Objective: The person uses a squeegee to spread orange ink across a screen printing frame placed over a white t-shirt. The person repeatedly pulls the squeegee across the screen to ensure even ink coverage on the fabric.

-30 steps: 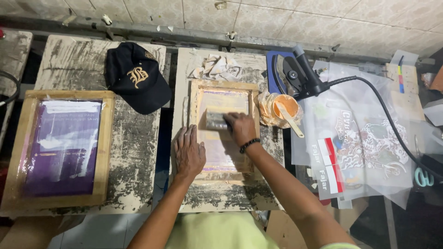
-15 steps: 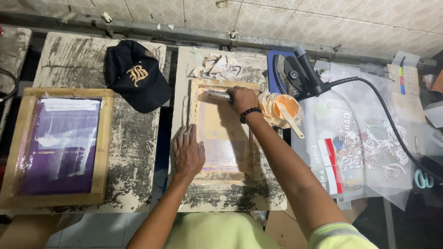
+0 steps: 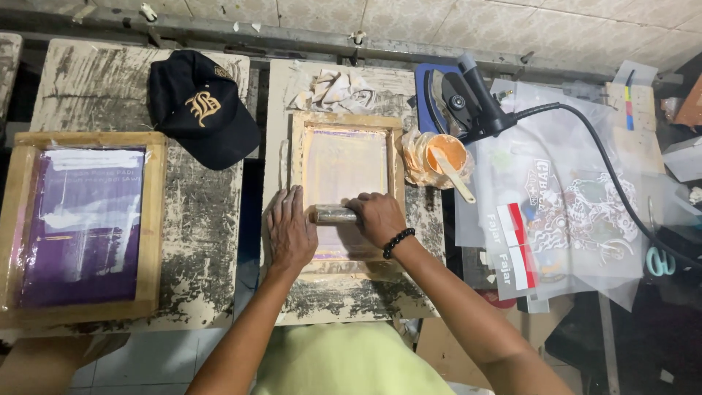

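Two hands: left hand (image 3: 290, 230) flat, right hand (image 3: 377, 217) curled.

I am pressing my left hand (image 3: 290, 230) flat, fingers spread forward, while my right hand (image 3: 378, 218) beside it is curling closed, both forearms reaching ahead.

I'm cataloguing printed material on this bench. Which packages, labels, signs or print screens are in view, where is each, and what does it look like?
Small wooden-framed print screen: centre board, pale mesh, under both hands.
Large wooden-framed screen: left board, purple mesh, white streaks.
Clear printed films: right side, overlapping sheets with dark artwork.
Red-and-white rectangular labels: on the films' left edge.
Black cap with gold emblem: between the screens, farther back.
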